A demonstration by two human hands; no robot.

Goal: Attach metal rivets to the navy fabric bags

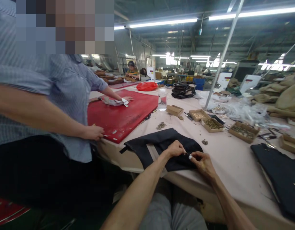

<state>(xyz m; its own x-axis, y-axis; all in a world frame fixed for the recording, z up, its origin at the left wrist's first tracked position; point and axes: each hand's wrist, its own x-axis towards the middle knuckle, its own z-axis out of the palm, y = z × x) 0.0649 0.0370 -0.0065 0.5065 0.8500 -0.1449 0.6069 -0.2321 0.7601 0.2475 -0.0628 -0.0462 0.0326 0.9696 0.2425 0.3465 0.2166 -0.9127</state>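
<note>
A piece of black cloth [161, 138] with a tan strip [153, 152] lies at the near edge of a pale-covered table [236, 179], in front of the seated person. The left hand [175, 149] rests over it, fingertips together, pinching what looks like a small dark piece [186, 153], too small to identify. The right hand [204, 163] faces it just beside, with white at the thumb tip; whether its thumb and finger meet cannot be told. The step in hand seems to be fine fingertip work on the cloth; the next move calls for a steady pinch and cloth held still.

Beyond the cloth sit a pile of metal rings [161, 125], a smaller pile [205, 142] and an open box of small parts [211, 125]. At right lies another black piece [278, 175]. At left, a co-worker in a striped shirt [73, 83] leans over a red board [137, 108].
</note>
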